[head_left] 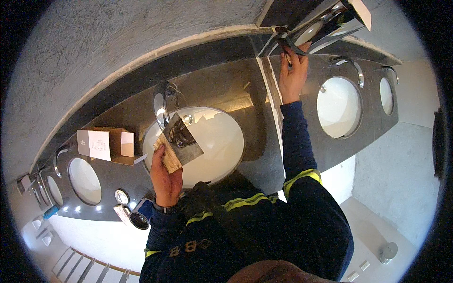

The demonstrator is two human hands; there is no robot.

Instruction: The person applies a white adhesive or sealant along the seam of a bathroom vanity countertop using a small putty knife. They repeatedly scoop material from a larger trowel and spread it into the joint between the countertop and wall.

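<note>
Dark countertop [259,160] spans frame; white oval basin [221,144] at centre; shiny metal casing [325,29] at upper right. Left hand [167,183], left of centre, grips wood-edged plate [192,152] with dark patch [181,135] over basin. Right hand [294,73], upper right of centre, grasps dark tool [293,47] (outline unclear) beside casing.

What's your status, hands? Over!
Left hand: gripping wood-handled plate over basin. Right hand: holding dark tool by shiny metal fixture. Nearby: faucet, open box.

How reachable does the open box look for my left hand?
Probably yes: the open box sits left of your left hand with nothing visible between, though that hand holds a flat tool.
</note>
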